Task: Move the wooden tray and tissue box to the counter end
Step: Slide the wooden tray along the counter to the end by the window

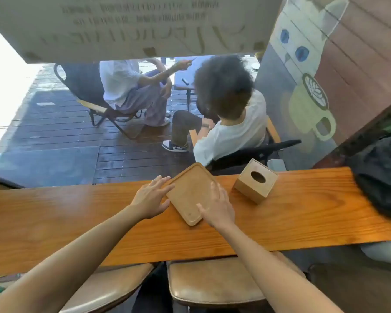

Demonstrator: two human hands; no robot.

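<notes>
A flat wooden tray [190,190] lies at an angle on the long wooden counter [77,218], its far corner reaching the window edge. My left hand [150,197] is at the tray's left edge with fingers spread, and my right hand [217,206] rests on its right near edge, fingers apart. Neither hand has closed around the tray. A cube-shaped wooden tissue box [255,180] with an oval hole on top stands just right of the tray, untouched.
A dark bag [382,175] sits on the counter's right end. Two padded stools [212,283] stand under the near edge. Behind the window glass, two people sit on chairs on a wooden deck. The counter stretches far to the left.
</notes>
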